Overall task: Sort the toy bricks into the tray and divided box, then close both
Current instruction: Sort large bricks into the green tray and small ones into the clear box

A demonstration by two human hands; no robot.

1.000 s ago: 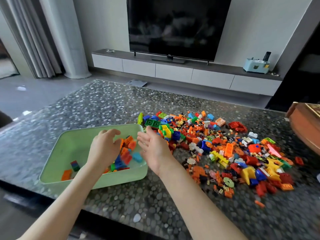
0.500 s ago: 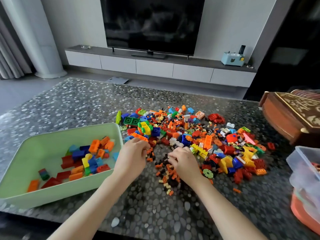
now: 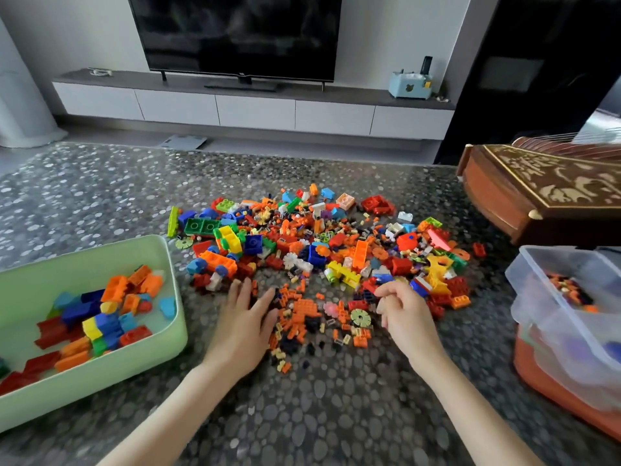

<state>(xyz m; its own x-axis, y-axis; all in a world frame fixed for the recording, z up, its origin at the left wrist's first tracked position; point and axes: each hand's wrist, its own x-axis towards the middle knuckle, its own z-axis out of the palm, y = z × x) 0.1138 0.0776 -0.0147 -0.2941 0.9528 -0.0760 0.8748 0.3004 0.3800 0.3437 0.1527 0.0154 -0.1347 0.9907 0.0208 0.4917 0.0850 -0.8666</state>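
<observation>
Both hands off the green tray [image 3: 100,381] since a second ago, then held over its load of large bricks; now down at the near edge of the loose pile [image 3: 319,243] on the pebbled table [image 3: 302,415]. Half a second back: both bunched among the small pieces. Now parted.

Left hand [image 3: 245,317]: flattened, fingers straight and spread, laid on the scatter of small orange and dark pieces [image 3: 302,312], gripping nothing.

Right hand [image 3: 403,314]: well apart from the left, fingers loosely curled, thumb near forefinger. Possibly pinching a tiny piece, but too blurred to tell.

Tray at left: open, partly filled with large bricks, no lid in view. Divided box [image 3: 544,297] at right edge: clear plastic, open, some small pieces showing in one compartment. Come further into view with the turn of the head to the right.

Reading: this round of large bricks into the tray done; switched to the small pieces, likely bound for the box. Most of the pile still unsorted, large and small mixed. Closing of either container a long way off.

Carved wooden case [image 3: 554,190] behind the box, touched by neither hand.
</observation>
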